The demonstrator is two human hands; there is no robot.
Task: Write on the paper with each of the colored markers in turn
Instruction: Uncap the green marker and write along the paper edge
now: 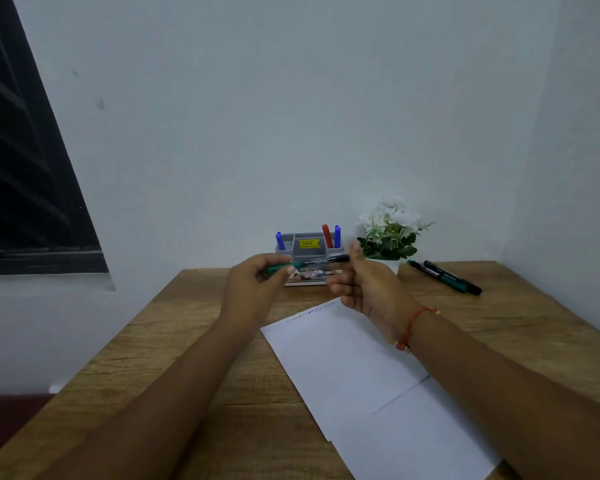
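Observation:
I hold a green-capped marker (pixel 321 262) level in the air above the far end of the paper (pixel 361 368). My left hand (pixel 253 285) pinches its green cap end. My right hand (pixel 364 282) grips its black barrel end. The white paper lies slanted on the wooden table (pixel 174 341), with a faint line of writing along its far edge. A grey pen holder (pixel 309 245) behind my hands carries two blue markers (pixel 280 241) and a red marker (pixel 327 235).
Two dark markers (pixel 445 276) lie on the table at the far right. A white pot of white flowers (pixel 390 230) stands right of the holder. Walls close in behind and to the right; a dark window is at the left.

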